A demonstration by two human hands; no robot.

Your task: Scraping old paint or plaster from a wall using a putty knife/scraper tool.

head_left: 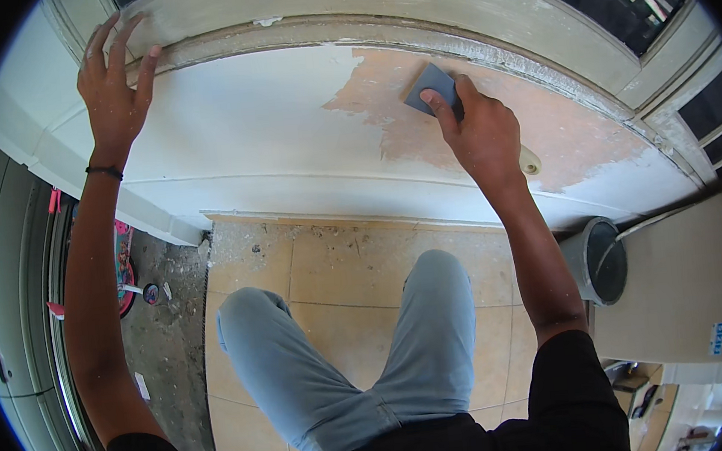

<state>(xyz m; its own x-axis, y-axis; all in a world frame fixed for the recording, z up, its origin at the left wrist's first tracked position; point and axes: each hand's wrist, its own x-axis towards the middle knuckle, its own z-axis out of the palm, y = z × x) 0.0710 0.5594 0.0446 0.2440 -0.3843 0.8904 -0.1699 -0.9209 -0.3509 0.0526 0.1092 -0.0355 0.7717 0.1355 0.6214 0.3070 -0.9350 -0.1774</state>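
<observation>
My right hand [485, 129] is closed around a putty knife [432, 87], with the thumb laid on its wide grey blade. The blade's edge meets the wall [240, 116] where white paint borders a bare, pinkish-brown patch [567, 121]. Past my wrist, the end of the knife's cream handle shows. At the upper left, my left hand [115, 88] is open, its fingers spread upward against the pale ledge [216, 45] above the wall; it holds nothing.
Paint flakes lie on the tan floor tiles [334, 314] by the wall's foot. A grey bucket [605, 262] stands at right beside a large beige box-shaped appliance [675, 284]. On the left are a silver vehicle [15, 299] and dark concrete [165, 346]. Windows line the upper right.
</observation>
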